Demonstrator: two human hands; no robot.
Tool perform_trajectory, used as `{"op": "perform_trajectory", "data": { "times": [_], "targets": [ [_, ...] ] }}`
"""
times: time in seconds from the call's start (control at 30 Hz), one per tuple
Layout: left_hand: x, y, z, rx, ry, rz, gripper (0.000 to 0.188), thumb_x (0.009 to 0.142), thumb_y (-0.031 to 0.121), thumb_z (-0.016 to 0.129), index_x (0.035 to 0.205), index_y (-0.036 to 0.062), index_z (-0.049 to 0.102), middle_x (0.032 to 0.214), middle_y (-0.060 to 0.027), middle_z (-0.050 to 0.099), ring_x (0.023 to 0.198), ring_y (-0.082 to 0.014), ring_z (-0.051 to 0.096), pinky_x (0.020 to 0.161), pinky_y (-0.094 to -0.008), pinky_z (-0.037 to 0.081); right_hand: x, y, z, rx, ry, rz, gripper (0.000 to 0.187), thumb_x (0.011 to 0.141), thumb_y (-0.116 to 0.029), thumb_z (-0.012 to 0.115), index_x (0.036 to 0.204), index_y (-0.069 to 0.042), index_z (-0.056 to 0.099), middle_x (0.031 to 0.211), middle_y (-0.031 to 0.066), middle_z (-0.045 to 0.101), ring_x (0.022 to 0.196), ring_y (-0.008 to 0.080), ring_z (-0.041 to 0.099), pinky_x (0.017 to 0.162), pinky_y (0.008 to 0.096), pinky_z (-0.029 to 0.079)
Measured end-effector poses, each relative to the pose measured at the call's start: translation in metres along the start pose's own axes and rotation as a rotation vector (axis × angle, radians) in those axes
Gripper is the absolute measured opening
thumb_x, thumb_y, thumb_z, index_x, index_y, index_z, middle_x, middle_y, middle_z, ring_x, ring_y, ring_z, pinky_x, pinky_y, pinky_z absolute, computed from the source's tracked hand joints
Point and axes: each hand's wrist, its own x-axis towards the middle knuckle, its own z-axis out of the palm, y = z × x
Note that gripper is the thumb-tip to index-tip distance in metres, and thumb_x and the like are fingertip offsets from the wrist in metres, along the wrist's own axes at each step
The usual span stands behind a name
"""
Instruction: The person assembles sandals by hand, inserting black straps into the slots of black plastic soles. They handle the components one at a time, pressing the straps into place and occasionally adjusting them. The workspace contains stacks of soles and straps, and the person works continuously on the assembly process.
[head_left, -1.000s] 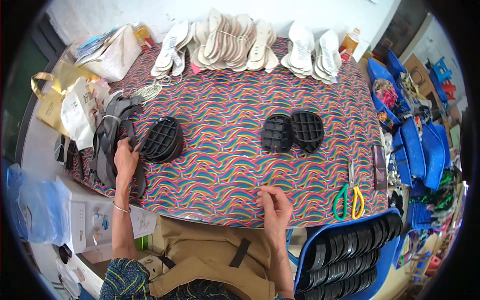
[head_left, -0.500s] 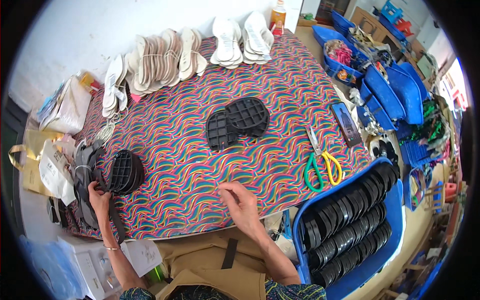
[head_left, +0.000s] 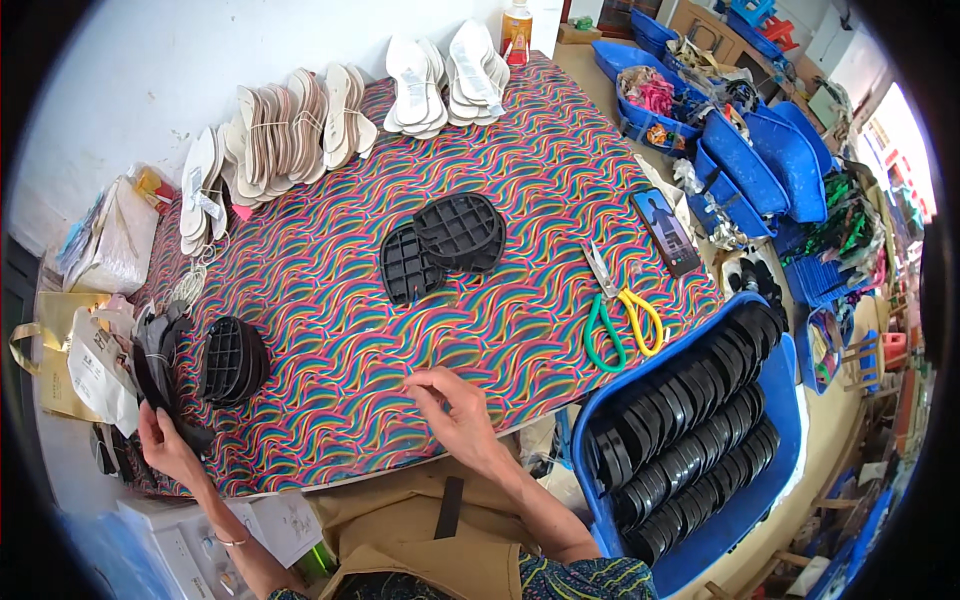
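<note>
At the table's left edge my left hand (head_left: 168,445) is closed, thumb and fingers pinching a black strap (head_left: 148,378). The strap lies against a tied bundle of dark straps (head_left: 165,350). Beside that bundle stands a stack of black shoe heel pieces (head_left: 232,362) with gridded faces. My right hand (head_left: 458,415) hovers over the table's front part, fingers loosely curled and slightly apart, with nothing visible in it. Farther off, in mid-table, several more black gridded heel pieces (head_left: 462,232) lie overlapping.
Scissors (head_left: 612,310) with green and yellow handles and a phone (head_left: 665,232) lie at the right. A blue tub (head_left: 790,400) of black heel pieces stands by the table's right corner. Tied insole bundles (head_left: 275,140) line the wall, with a bottle (head_left: 516,32) at their right.
My left hand has moved down and left, now pinching a strap beside the bundle. My right hand keeps its pose. The whole view has shifted slightly, moving the table's contents leftward.
</note>
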Motion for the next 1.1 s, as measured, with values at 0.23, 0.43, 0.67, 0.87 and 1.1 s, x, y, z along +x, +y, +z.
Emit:
{"op": "perform_trajectory", "data": {
  "times": [0.23, 0.43, 0.67, 0.87, 1.1],
  "targets": [
    [-0.086, 0.181, 0.067, -0.069, -0.419, 0.621, 0.027, 0.083, -0.008, 0.063, 0.108, 0.0009, 0.069, 0.089, -0.0140, 0.065, 0.076, -0.0284, 0.060, 0.064, -0.0377, 0.048, -0.002, -0.031, 0.026, 0.279, -0.141, 0.090, 0.038, 0.094, -0.013, 0.066, 0.130, -0.003, 0.058, 0.093, 0.0072, 0.066, 0.083, 0.0127, 0.063, 0.075, 0.0245, 0.051],
    [-0.144, 0.228, 0.102, -0.304, -0.780, 0.648, 0.046, 0.068, -0.009, 0.068, 0.113, 0.0028, 0.068, 0.093, -0.0146, 0.062, 0.074, -0.0321, 0.061, 0.069, -0.0394, 0.051, -0.001, -0.013, 0.014, 0.653, 0.099, 0.245, 0.020, 0.103, -0.016, 0.053, 0.113, 0.000, 0.061, 0.083, 0.0022, 0.063, 0.069, 0.0080, 0.058, 0.062, 0.0230, 0.048],
    [-0.155, 0.220, 0.119, -0.508, -1.175, -0.036, 0.031, 0.079, 0.004, 0.079, 0.107, -0.0022, 0.069, 0.095, -0.0084, 0.069, 0.081, -0.0134, 0.063, 0.075, -0.0294, 0.052, 0.005, -0.012, -0.037, 0.647, 0.413, 0.210, 0.014, 0.099, -0.009, 0.054, 0.100, 0.001, 0.064, 0.083, 0.0058, 0.067, 0.065, 0.0102, 0.060, 0.060, 0.0247, 0.049],
    [-0.118, 0.207, 0.122, -0.582, -1.474, -0.298, 0.014, 0.081, 0.000, 0.076, 0.095, -0.0024, 0.073, 0.083, -0.0050, 0.070, 0.075, -0.0090, 0.063, 0.067, -0.0249, 0.049, -0.007, 0.001, -0.075, 0.642, 0.523, 0.045, 0.011, 0.096, -0.004, 0.057, 0.102, 0.002, 0.064, 0.092, 0.0094, 0.069, 0.075, 0.0153, 0.064, 0.066, 0.0298, 0.053],
    [-0.085, 0.207, 0.133, -0.538, -1.522, -0.055, 0.015, 0.077, 0.002, 0.079, 0.091, 0.0014, 0.075, 0.078, -0.0050, 0.070, 0.070, -0.0130, 0.062, 0.066, -0.0289, 0.047, -0.019, -0.002, -0.105, 1.020, -0.090, -0.140, 0.039, 0.093, -0.032, 0.063, 0.089, 0.006, 0.067, 0.089, 0.0195, 0.066, 0.081, 0.0333, 0.064, 0.072, 0.0383, 0.052]
  ]
}}
